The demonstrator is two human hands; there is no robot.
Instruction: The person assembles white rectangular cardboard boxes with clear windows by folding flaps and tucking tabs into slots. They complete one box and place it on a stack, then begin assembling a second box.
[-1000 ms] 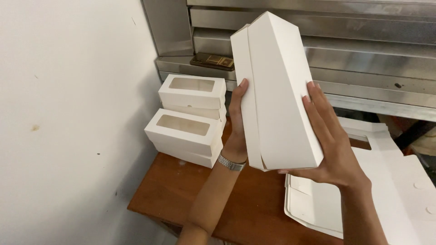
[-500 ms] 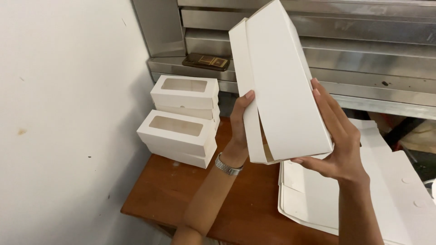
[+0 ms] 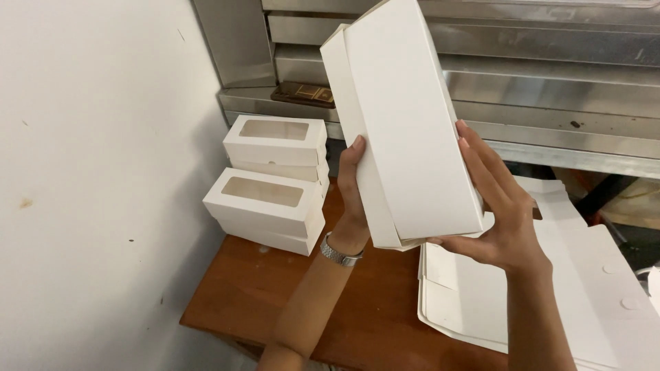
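A long white carton (image 3: 405,130) is held up in the air above the brown worktop (image 3: 330,302), tilted so its top end leans away towards the steel shelving (image 3: 536,75). Both hands grip it from opposite sides. The left hand (image 3: 354,199), with a metal watch at the wrist, is wrapped around the carton's left edge, thumb up along the side flap. The right hand (image 3: 498,213) is half-closed around the lower right corner, fingers spread flat on the face. That two-sided hold seems meant to keep the loose side flap pressed in place, since the seam on the carton's left is slightly open.

Below and to the right of the carton lies a stack of flat, unfolded white card blanks (image 3: 591,288), overhanging the worktop. To the carton's left, near the white wall (image 3: 89,172), sit two short stacks of finished white boxes with clear windows (image 3: 271,182) in their lids, the farther stack just behind the nearer. A small dark rectangular item (image 3: 302,93) rests on the steel ledge behind the carton.
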